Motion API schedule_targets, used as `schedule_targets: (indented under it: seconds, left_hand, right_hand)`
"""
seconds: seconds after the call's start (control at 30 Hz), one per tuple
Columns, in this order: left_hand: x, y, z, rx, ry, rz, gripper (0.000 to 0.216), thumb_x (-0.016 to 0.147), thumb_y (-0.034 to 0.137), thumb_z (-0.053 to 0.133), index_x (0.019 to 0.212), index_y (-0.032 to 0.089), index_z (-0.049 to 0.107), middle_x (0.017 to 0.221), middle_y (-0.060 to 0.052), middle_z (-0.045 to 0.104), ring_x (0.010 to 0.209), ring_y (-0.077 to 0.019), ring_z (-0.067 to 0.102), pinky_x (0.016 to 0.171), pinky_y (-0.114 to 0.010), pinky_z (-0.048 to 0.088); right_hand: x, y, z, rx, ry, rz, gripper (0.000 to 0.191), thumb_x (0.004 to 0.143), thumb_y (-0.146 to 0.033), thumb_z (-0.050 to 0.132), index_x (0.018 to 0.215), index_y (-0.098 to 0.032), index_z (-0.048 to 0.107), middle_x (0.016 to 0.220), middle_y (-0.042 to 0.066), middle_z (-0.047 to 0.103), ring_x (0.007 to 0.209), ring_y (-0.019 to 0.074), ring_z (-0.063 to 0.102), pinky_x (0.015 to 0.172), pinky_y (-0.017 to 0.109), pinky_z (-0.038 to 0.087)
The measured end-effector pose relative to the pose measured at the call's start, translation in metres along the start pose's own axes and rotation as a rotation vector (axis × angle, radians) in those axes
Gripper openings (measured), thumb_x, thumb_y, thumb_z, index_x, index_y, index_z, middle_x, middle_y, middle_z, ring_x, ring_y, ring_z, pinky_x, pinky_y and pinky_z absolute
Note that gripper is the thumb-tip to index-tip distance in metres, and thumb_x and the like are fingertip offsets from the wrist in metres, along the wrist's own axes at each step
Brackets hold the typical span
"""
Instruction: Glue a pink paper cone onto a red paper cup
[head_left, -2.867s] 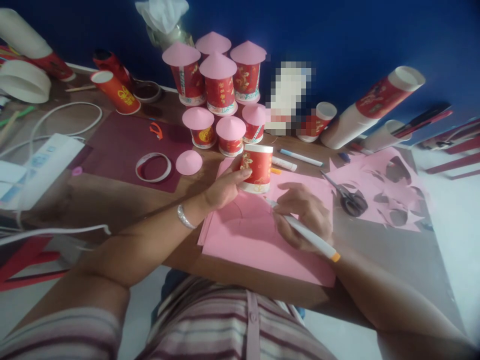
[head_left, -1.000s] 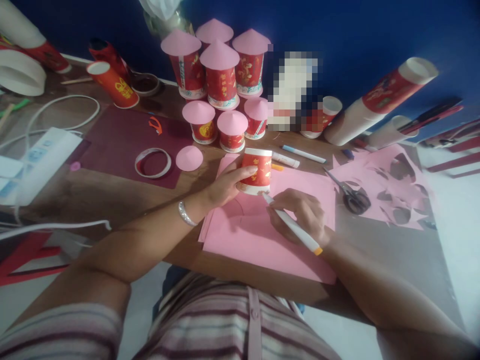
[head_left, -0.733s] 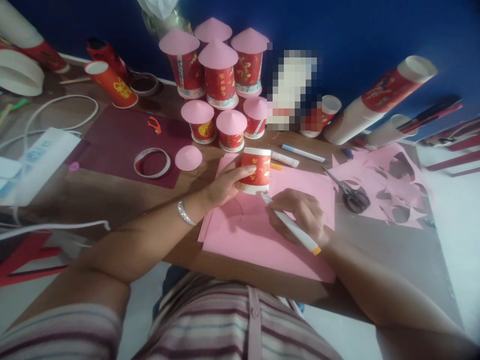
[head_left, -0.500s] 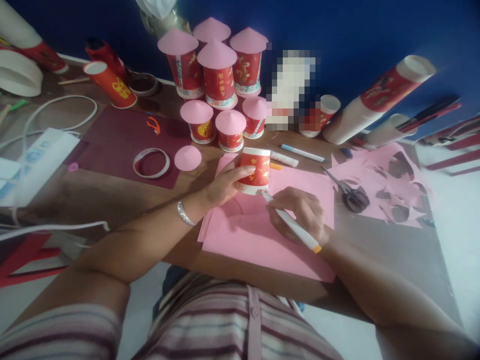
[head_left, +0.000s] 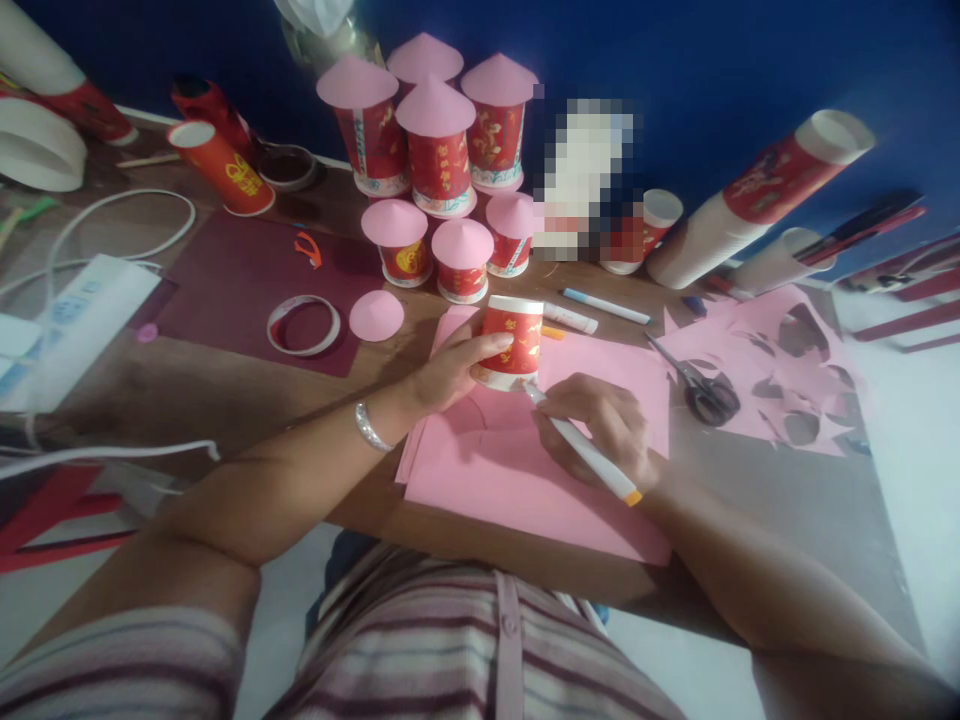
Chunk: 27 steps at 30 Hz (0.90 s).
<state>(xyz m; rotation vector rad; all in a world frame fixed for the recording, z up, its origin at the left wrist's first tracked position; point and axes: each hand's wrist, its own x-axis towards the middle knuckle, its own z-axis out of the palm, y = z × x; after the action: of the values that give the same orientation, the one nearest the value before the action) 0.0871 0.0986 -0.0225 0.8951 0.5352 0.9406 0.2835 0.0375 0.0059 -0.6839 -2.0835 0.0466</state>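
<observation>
My left hand (head_left: 457, 368) is wrapped round a red paper cup (head_left: 517, 342) with gold print and a white band at its lower edge. A white marker (head_left: 589, 455) with an orange end is gripped in my right hand (head_left: 600, 425). Its tip meets the cup's white band at the lower right. Both hands are over pink paper sheets (head_left: 540, 500) stacked on the table. Behind the cup lie an orange marker cap (head_left: 553, 333), a white tube (head_left: 571, 318) and a blue-white marker (head_left: 606, 306).
Red cups with pink cone tops (head_left: 435, 150) stand in a group at the back. Scissors (head_left: 709, 395) lie beside cut pink scraps (head_left: 787, 370) on the right. A paper ring (head_left: 303, 326) and a pink cone (head_left: 376, 315) are to the left. Stacked cups (head_left: 757, 205) lean at back right.
Almost nothing differs. The marker tip stays at the cup's white band, and both hands hold nearly the same pose.
</observation>
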Motion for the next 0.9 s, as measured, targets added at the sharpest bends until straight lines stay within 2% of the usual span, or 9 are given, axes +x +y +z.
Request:
schedule_targets:
  seconds: [0.9]
  left_hand:
    - [-0.0004, -0.0012, -0.0005, -0.001, -0.004, -0.015, 0.033, 0.086, 0.038, 0.076, 0.111, 0.018, 0.069, 0.106, -0.008, 0.078, 0.098, -0.0240, 0.075, 0.089, -0.037, 0.059]
  right_hand:
    - [0.0000, 0.0007, -0.0006, -0.003, -0.017, 0.010, 0.025, 0.088, -0.005, 0.069, 0.103, -0.022, 0.060, 0.076, -0.001, 0.069, 0.063, 0.0145, 0.068, 0.057, 0.025, 0.057]
